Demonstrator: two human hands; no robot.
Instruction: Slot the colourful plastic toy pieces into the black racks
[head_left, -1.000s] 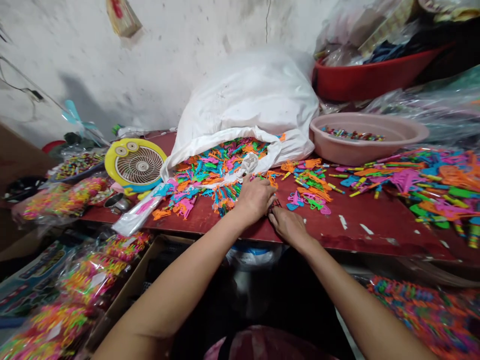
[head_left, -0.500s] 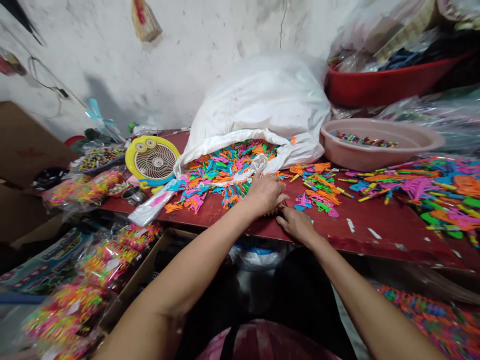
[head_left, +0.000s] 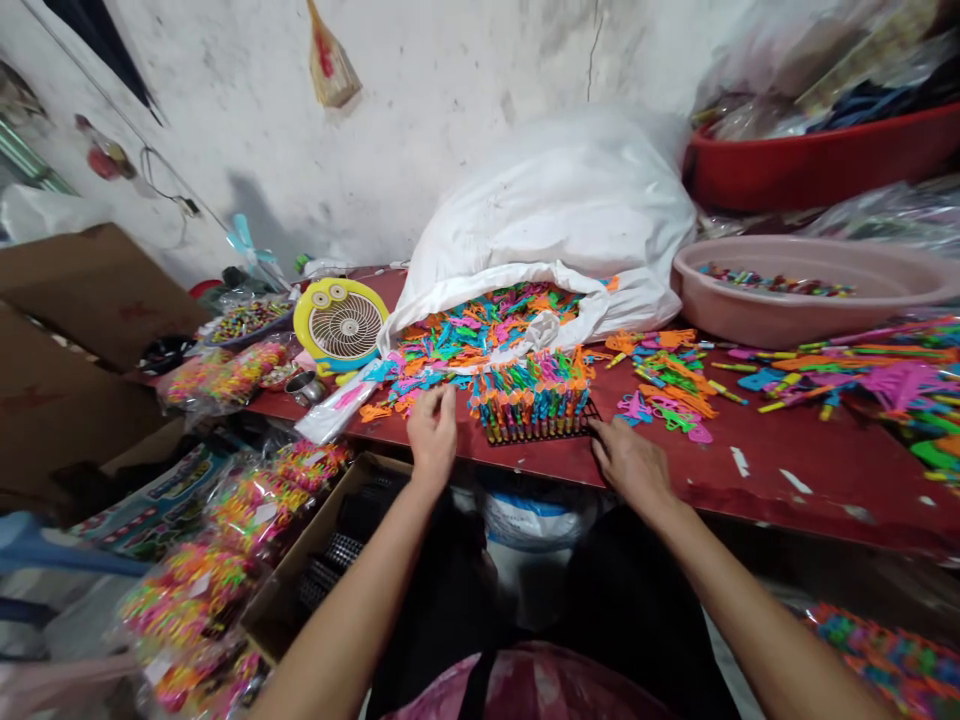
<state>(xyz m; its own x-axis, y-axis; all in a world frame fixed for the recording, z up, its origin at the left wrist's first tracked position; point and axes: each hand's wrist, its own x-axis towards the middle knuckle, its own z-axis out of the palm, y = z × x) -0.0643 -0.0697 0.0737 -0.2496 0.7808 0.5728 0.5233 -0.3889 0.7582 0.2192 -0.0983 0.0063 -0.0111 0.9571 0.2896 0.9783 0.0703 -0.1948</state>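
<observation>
On the table's front part stands a black grid rack [head_left: 591,418], packed with upright rows of bright plastic pieces [head_left: 536,392] with patterned, stick-like lower ends. My right hand [head_left: 630,460] is at the rack's right front corner, thumb and fingers closed on its rim. To the left of the rack, apart from it, is my left hand [head_left: 435,432], its fingers curled together near loose plastic pieces; whatever is in them, if anything, is hidden. Behind the rack, more pieces spill from the mouth of a big white sack [head_left: 555,200].
A yellow fan [head_left: 346,325] and a metal cup [head_left: 304,388] stand to the left. On the right are a pink basin [head_left: 810,310], a red tub [head_left: 817,160] and heaped plastic pieces [head_left: 892,385]. Below the table's left side, an open carton [head_left: 300,570] holds black racks.
My left hand has moved left, away from my right hand, uncovering the filled rack. My right hand has come to the rack's corner. The view has shifted left.
</observation>
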